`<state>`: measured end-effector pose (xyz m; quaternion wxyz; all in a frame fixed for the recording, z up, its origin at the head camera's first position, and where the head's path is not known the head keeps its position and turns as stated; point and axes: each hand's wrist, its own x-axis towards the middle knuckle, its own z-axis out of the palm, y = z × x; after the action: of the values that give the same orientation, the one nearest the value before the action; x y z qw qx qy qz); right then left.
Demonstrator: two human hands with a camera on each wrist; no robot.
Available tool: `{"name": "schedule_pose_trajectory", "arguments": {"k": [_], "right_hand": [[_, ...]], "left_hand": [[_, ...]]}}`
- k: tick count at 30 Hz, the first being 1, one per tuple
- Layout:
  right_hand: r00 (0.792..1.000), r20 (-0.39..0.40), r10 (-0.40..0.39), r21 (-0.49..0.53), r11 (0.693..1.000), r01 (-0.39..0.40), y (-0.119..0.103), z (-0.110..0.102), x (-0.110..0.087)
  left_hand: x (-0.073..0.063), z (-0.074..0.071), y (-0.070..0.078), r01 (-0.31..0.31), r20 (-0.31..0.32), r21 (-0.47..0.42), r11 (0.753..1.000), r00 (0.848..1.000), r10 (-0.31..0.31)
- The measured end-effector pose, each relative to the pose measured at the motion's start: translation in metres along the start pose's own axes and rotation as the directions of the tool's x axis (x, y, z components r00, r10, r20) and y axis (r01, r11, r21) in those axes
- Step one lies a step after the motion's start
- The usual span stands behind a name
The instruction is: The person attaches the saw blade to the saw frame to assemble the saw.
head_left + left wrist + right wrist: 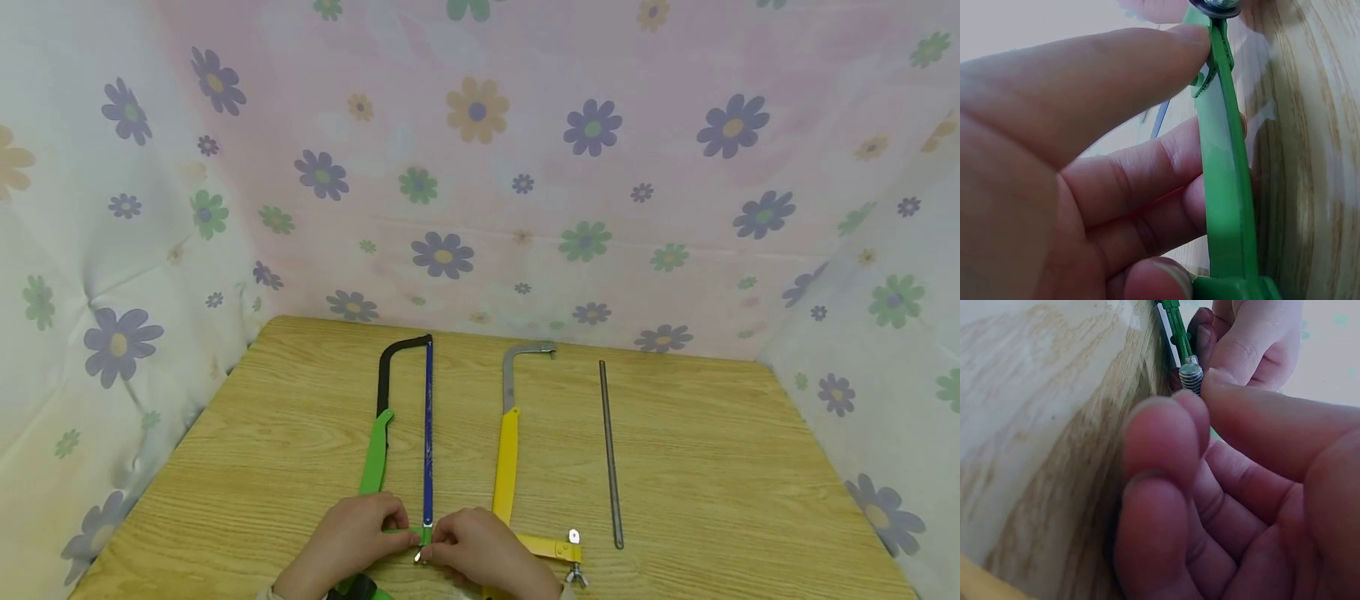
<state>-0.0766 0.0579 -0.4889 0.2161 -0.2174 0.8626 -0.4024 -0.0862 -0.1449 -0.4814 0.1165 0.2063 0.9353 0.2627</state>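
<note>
A hacksaw with a green handle [372,458] and black front frame lies on the table, its blue blade [428,433] stretched along the open side. My left hand [356,533] holds the green arm at the saw's near end; in the left wrist view the thumb presses one side of the green frame [1225,175] while fingers curl behind it. At the blade's near end, my right hand [483,546] pinches at a silver wing nut [419,556]. Close up, a threaded bolt [1190,376] runs from the green frame toward the right thumb and fingertips, which hide its end.
Beside the right hand lies a second hacksaw frame with a yellow handle [507,458], partly under that hand, its own wing nut [576,575] toward the front. Farther right is a loose grey blade [611,454]. Flowered cloth [480,208] walls the table at back and sides.
</note>
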Motion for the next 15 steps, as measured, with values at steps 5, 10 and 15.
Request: {"name": "schedule_pose_trajectory", "arguments": {"k": [5,10,15], "right_hand": [[0.999,-0.019,0.025,0.038,0.999,-0.024,0.0008,0.0003,0.0006],[0.999,-0.038,0.016,0.039,0.999,-0.014,0.0015,0.0001,0.0007],[0.999,-0.037,0.006,0.032,0.999,-0.005,-0.0001,0.0000,0.0001]], "left_hand": [[0.0003,-0.0001,0.0001,-0.002,-0.002,0.004,1.000,1.000,0.002],[0.0006,-0.0010,0.0016,-0.002,-0.001,0.002,1.000,1.000,0.002],[0.0002,-0.0014,0.0021,-0.001,0.003,-0.001,1.000,1.000,0.001]]}}
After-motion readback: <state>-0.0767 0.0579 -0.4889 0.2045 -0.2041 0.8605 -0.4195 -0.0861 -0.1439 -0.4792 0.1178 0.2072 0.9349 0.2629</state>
